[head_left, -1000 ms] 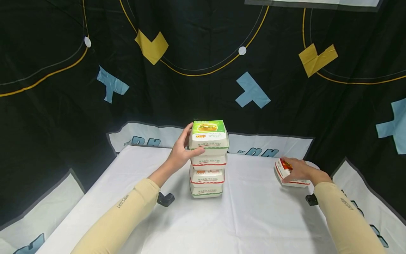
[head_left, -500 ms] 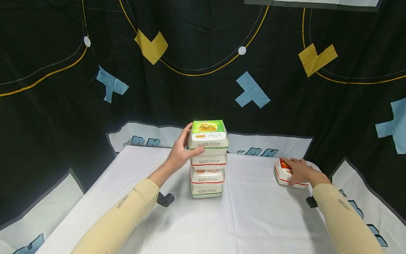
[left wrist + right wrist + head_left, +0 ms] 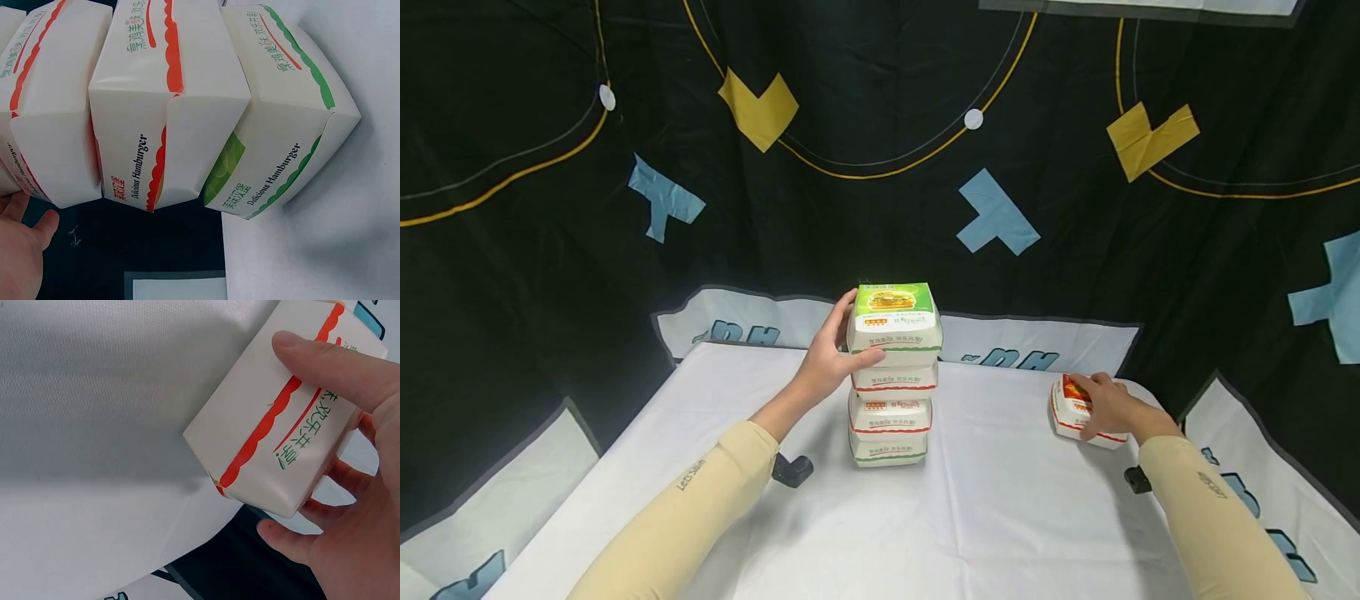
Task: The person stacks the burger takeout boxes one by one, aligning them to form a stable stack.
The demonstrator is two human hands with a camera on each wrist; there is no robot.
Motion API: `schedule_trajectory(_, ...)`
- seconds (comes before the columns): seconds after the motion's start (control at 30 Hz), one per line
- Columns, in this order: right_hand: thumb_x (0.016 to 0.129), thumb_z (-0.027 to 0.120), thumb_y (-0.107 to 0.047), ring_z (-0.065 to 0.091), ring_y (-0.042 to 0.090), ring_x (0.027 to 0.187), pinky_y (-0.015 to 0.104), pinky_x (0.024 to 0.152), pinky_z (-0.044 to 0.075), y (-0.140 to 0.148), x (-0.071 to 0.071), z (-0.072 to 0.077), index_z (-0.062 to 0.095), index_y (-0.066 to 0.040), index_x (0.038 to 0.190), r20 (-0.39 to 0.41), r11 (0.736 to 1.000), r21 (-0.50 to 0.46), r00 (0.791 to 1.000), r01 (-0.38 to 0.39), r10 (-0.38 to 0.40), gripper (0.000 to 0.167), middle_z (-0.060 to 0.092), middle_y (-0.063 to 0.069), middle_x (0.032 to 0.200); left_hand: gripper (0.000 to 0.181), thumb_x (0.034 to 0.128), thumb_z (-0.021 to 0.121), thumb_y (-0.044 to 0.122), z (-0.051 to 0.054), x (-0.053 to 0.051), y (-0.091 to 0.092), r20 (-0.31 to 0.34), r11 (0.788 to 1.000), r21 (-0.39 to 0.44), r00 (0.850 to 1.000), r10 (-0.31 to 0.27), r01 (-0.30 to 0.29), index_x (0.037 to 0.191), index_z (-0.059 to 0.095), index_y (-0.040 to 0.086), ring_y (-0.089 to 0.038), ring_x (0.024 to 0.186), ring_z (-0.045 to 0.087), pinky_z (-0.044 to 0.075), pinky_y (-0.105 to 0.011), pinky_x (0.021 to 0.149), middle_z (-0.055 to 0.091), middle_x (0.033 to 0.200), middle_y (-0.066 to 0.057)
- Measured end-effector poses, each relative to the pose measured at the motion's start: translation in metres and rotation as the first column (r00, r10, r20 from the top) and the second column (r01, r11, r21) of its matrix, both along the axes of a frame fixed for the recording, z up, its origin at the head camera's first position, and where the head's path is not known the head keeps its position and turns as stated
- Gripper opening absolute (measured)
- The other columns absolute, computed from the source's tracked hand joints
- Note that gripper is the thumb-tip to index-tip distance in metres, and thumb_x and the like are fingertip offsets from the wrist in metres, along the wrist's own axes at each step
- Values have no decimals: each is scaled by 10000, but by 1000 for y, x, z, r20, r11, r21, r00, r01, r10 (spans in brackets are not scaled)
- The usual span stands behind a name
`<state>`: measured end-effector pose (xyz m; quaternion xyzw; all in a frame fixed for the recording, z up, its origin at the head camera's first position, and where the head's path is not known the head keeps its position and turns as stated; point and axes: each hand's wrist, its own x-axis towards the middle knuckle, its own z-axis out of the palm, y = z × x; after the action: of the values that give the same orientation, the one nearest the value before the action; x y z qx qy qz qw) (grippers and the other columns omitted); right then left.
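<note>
Several white hamburger boxes form a stack in the middle of the table (image 3: 1000, 500). The top hamburger box (image 3: 897, 321) has a green lid with a burger picture; my left hand (image 3: 826, 367) holds its left side, thumb on the front. Below are two red-trimmed boxes (image 3: 156, 112) and a green-trimmed one (image 3: 281, 119) at the bottom. At the table's far right, my right hand (image 3: 1112, 406) grips a red-trimmed hamburger box (image 3: 269, 425). Its thumb lies on the front face, with the other fingers over the top and back. This box sits at or just above the cloth; I cannot tell which.
A black curtain (image 3: 865, 225) with yellow and blue shapes hangs behind the table. White lettered cloth panels (image 3: 1037, 342) line the back and sides. A small black device (image 3: 792, 471) shows beneath the left wrist, another black piece (image 3: 1138, 479) beneath the right.
My right hand has settled around the red-trimmed box, and the box has turned slightly and moved a little nearer. The left hand and the stack stay in place.
</note>
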<state>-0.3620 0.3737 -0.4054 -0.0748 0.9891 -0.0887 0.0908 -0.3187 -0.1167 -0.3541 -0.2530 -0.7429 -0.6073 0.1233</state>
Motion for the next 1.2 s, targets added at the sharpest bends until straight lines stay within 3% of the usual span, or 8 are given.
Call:
schedule_trajectory(0.33, 713, 888, -346, 277, 544, 1256, 768, 955, 394, 6, 1, -4, 260, -78, 1561, 12, 1000, 11, 1000, -6, 5, 1088, 294, 364, 1482, 956, 862, 781, 233, 1, -1, 1, 0, 1000, -4, 1000, 4, -4, 1602, 181, 308, -228, 1353, 462, 388, -553, 1100, 452, 1462, -19)
schedule_trajectory(0.77, 758, 864, -313, 304, 534, 1265, 747, 984, 389, 10, 2, -8, 241, -67, 1565, 4, 1000, -28, 1000, -11, 12, 1049, 272, 374, 1479, 951, 863, 782, 248, -1, -3, 2, -1, 1000, -9, 1000, 1, -1, 1599, 185, 322, -223, 1360, 457, 381, -577, 1107, 456, 1458, -8)
schedule_trajectory(1.2, 753, 857, -317, 332, 533, 1242, 736, 964, 413, 15, 8, -2, 277, -49, 1544, -28, 999, -20, 999, -34, 34, 1017, 344, 371, 1435, 955, 860, 786, 268, 1, -1, 2, -5, 1000, -25, 1000, 10, -10, 1600, 185, 321, -233, 1336, 468, 391, -565, 1092, 456, 1460, -7)
